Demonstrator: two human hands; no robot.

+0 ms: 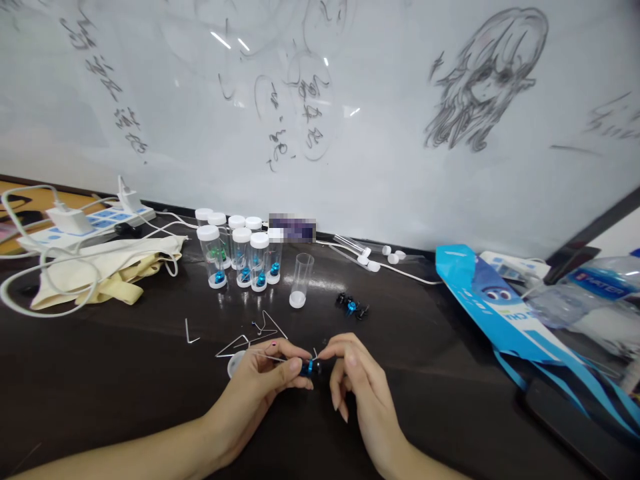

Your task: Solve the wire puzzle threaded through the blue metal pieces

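Part (311, 367), stubby, shiny metallic blue with black end, pinched in left hand's (260, 380) grip above glossy dark worktop (150, 387). Right hand (367, 393) right beside, grip kinda loosely open. Clear plastic tubes (259, 263), white caps, behind.

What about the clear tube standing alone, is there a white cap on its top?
No, the clear tube shows a bare upper rim, with white only at its base.

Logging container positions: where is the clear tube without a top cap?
In the head view, the uncapped tube stands on the dark table, between the group of white-capped tubes on its left and the small black and blue parts on its right.
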